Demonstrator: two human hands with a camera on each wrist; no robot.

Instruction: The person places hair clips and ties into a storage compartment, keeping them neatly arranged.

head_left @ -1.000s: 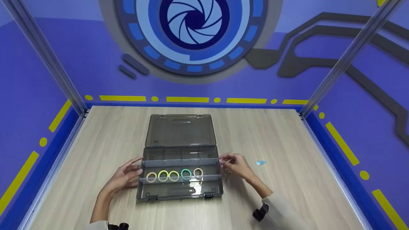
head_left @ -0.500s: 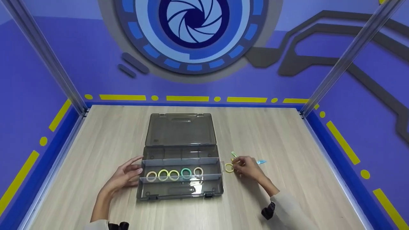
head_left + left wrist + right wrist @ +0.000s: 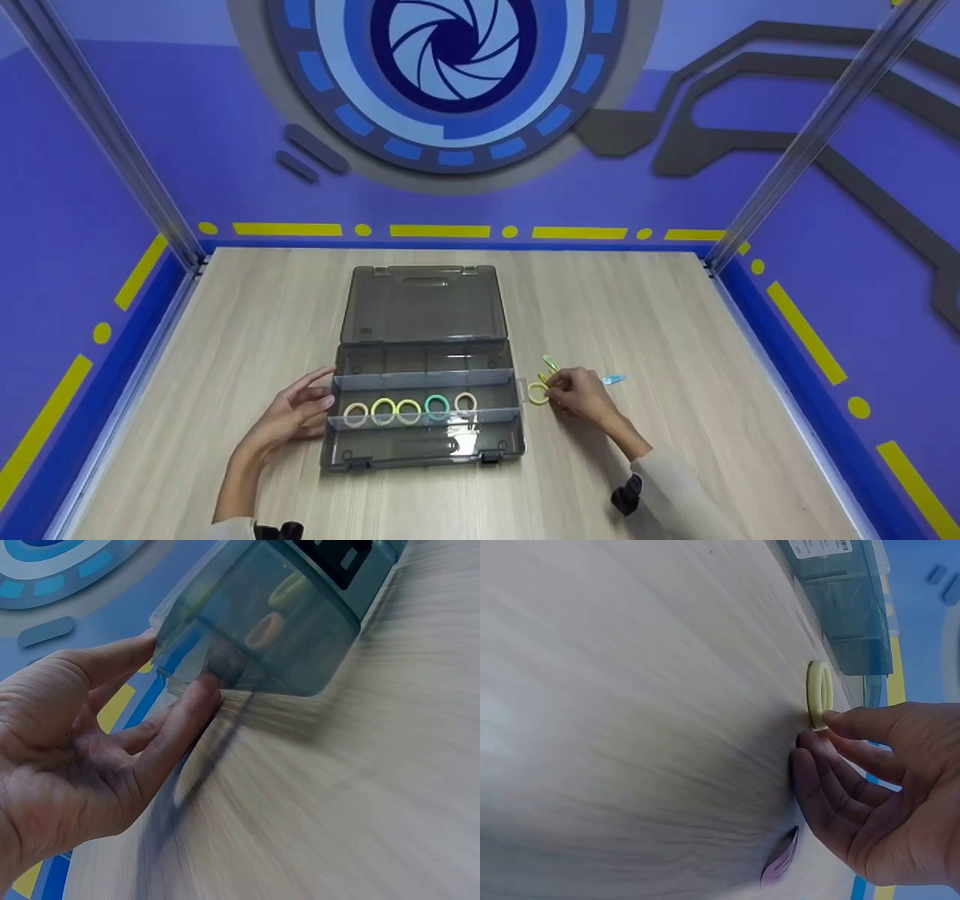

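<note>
An open smoky-grey plastic organizer box [image 3: 424,461] stands on the table, its lid [image 3: 424,307] folded back. Along its middle compartment runs a row of several hair ties, including a green hair tie [image 3: 436,399] and a peach hair tie [image 3: 355,405]. My left hand [image 3: 281,416] touches the box's left side with extended fingers; nothing is gripped there. Right of the box, my right hand [image 3: 585,394] pinches the edge of a yellow hair tie [image 3: 812,694] between thumb and index finger, close to the tabletop.
Beside the right hand lie a light green snap hair clip [image 3: 550,363] and a blue snap hair clip [image 3: 613,380]; a small yellow piece between is partly hidden. The wooden table [image 3: 255,315] is enclosed by blue printed walls [image 3: 225,150].
My right hand has moved from the box's right side rightward to the yellow hair tie, uncovering the green clip. The left hand has stayed against the box.
</note>
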